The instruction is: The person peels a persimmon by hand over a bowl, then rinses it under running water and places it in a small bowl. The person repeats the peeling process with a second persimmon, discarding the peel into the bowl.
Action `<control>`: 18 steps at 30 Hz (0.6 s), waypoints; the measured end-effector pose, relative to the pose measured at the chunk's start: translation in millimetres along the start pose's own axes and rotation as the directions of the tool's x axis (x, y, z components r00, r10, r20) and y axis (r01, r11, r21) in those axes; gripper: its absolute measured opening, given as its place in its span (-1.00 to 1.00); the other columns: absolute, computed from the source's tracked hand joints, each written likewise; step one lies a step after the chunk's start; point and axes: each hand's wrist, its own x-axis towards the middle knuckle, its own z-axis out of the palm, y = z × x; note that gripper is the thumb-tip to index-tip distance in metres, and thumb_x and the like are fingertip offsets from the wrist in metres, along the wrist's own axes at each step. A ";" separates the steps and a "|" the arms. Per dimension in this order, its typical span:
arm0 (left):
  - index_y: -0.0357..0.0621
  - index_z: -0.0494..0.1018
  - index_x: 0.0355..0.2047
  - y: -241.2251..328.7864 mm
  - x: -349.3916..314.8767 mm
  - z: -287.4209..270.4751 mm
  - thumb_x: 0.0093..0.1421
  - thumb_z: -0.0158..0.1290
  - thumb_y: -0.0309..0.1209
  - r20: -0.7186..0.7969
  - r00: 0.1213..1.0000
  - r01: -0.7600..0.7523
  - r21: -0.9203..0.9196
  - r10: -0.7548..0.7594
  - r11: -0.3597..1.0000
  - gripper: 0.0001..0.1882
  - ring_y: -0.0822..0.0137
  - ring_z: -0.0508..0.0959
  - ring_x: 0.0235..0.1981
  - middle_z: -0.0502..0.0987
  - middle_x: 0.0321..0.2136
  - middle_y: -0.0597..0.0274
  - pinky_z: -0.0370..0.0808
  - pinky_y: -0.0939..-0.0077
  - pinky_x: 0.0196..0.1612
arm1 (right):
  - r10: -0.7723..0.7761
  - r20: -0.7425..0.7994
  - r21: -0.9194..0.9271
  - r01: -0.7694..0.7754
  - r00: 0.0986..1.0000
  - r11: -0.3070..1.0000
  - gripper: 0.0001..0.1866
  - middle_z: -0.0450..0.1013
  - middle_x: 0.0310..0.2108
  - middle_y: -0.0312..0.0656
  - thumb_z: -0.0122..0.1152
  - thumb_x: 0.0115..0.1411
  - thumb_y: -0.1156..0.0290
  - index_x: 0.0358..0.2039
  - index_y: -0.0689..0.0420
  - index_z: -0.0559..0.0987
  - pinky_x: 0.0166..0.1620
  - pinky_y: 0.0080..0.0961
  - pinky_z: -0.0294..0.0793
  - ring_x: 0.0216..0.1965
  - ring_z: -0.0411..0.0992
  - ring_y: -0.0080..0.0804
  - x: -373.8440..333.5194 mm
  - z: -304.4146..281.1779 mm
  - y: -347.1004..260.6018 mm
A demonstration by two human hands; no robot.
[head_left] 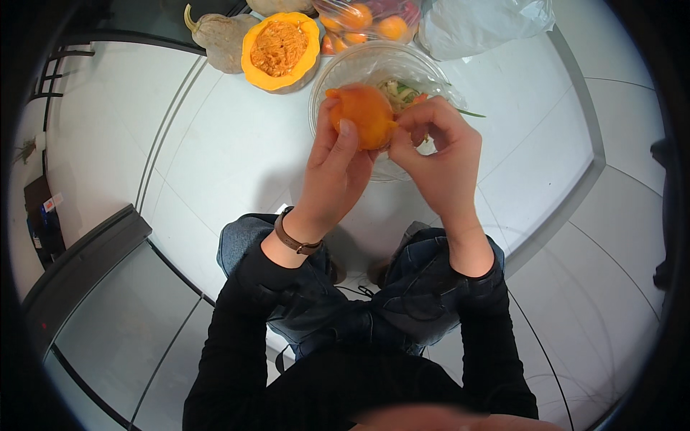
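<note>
Over a clear round bowl (317, 80) I hold an orange (368, 108) between both hands. My left hand (336, 147) is closed round its left side, with the thumb pressed on the near face. On the fruit's right edge, my right hand (440, 136) pinches a small flap that looks like peel. Another small orange flap sticks out at the upper left of the fruit. Green and pale peelings (399, 93) lie in the bowl, inside a thin clear plastic liner; my hands and the fruit hide part of them.
Behind the bowl sit a clear bag of oranges (393, 29) and a white plastic bag (481, 29). A cut pumpkin half (282, 50) with stringy flesh stands left of them, beside a whole tan squash (219, 37). My knees are just below the bowl.
</note>
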 end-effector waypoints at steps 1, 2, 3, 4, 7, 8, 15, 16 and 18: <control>0.02 0.05 0.42 0.8 0.3 -0.5 0.55 -0.24 -0.08 -0.005 1.000 0.018 -0.010 -0.018 1.000 -0.47 0.16 0.25 0.39 0.24 0.35 0.11 0.19 0.12 0.42 | 0.029 0.043 0.036 -0.030 0.999 0.999 -0.86 0.44 -0.45 -0.33 0.39 -0.04 0.63 -0.44 0.20 0.59 -0.36 -0.65 0.37 -0.46 0.33 -0.63 1.8 -3.4 1.1; 0.02 0.06 0.42 1.5 0.5 -0.9 0.55 -0.24 -0.06 -0.010 0.999 0.040 -0.040 -0.041 0.998 -0.46 0.17 0.25 0.38 0.24 0.35 0.10 0.20 0.13 0.42 | 0.069 0.083 0.065 -0.074 0.994 0.995 -0.86 0.43 -0.46 -0.35 0.39 -0.03 0.62 -0.44 0.21 0.59 -0.36 -0.67 0.34 -0.47 0.31 -0.65 3.6 -6.9 2.3; 0.01 0.06 0.42 2.3 0.7 -1.6 0.55 -0.24 -0.05 -0.013 0.998 0.066 -0.089 -0.068 0.994 -0.44 0.18 0.25 0.38 0.25 0.34 0.10 0.20 0.13 0.41 | 0.110 0.121 0.087 -0.121 0.987 0.989 -0.86 0.42 -0.46 -0.37 0.39 -0.02 0.62 -0.44 0.21 0.59 -0.36 -0.69 0.31 -0.47 0.28 -0.67 5.1 -9.9 3.4; 0.04 0.07 0.41 3.6 1.1 -2.7 0.55 -0.24 -0.08 0.014 0.996 0.088 -0.101 -0.087 0.991 -0.48 0.19 0.26 0.37 0.25 0.33 0.14 0.22 0.11 0.39 | 0.113 0.135 0.095 -0.126 0.984 0.987 -0.87 0.42 -0.47 -0.38 0.39 -0.02 0.62 -0.44 0.21 0.59 -0.36 -0.69 0.30 -0.47 0.27 -0.67 6.3 -12.3 4.6; 0.10 0.08 0.39 7.2 1.7 -6.2 0.56 -0.24 -0.12 0.080 0.986 0.158 -0.175 -0.146 0.972 -0.53 0.20 0.27 0.34 0.24 0.32 0.21 0.27 0.04 0.36 | 0.136 0.176 0.107 -0.156 0.975 0.982 -0.88 0.42 -0.46 -0.40 0.37 0.01 0.63 -0.42 0.22 0.59 -0.35 -0.68 0.29 -0.47 0.25 -0.69 10.0 -18.3 7.7; 0.11 0.08 0.39 7.8 1.5 -6.9 0.56 -0.24 -0.11 0.084 0.983 0.174 -0.188 -0.161 0.967 -0.52 0.20 0.28 0.34 0.24 0.32 0.21 0.29 0.04 0.35 | 0.147 0.195 0.115 -0.172 0.970 0.978 -0.89 0.42 -0.46 -0.40 0.36 0.02 0.63 -0.42 0.22 0.59 -0.35 -0.68 0.29 -0.47 0.25 -0.70 11.4 -20.3 8.4; 0.12 0.08 0.41 11.3 1.8 -12.7 0.55 -0.23 -0.04 0.125 0.957 0.286 -0.280 -0.261 0.916 -0.48 0.22 0.30 0.31 0.24 0.32 0.24 0.36 0.10 0.27 | 0.187 0.341 0.307 -0.297 0.921 0.904 -0.93 0.45 -0.41 -0.44 0.26 0.15 0.64 -0.34 0.24 0.59 -0.28 -0.72 0.37 -0.37 0.38 -0.72 18.7 -31.2 10.3; 0.12 0.07 0.42 11.9 1.4 -13.4 0.54 -0.25 -0.01 0.135 0.951 0.305 -0.271 -0.278 0.913 -0.45 0.23 0.28 0.31 0.23 0.33 0.23 0.35 0.15 0.29 | 0.202 0.354 0.310 -0.318 0.913 0.896 -0.93 0.46 -0.41 -0.43 0.24 0.16 0.66 -0.33 0.24 0.59 -0.27 -0.72 0.39 -0.35 0.40 -0.72 19.1 -32.8 10.4; 0.12 0.05 0.46 13.0 0.0 -14.4 0.54 -0.29 0.05 0.152 0.940 0.336 -0.262 -0.305 0.905 -0.40 0.23 0.26 0.33 0.20 0.36 0.21 0.31 0.24 0.31 | 0.195 0.381 0.351 -0.336 0.904 0.874 -0.91 0.46 -0.40 -0.42 0.20 0.17 0.69 -0.32 0.25 0.59 -0.24 -0.71 0.43 -0.32 0.43 -0.71 21.1 -36.2 11.2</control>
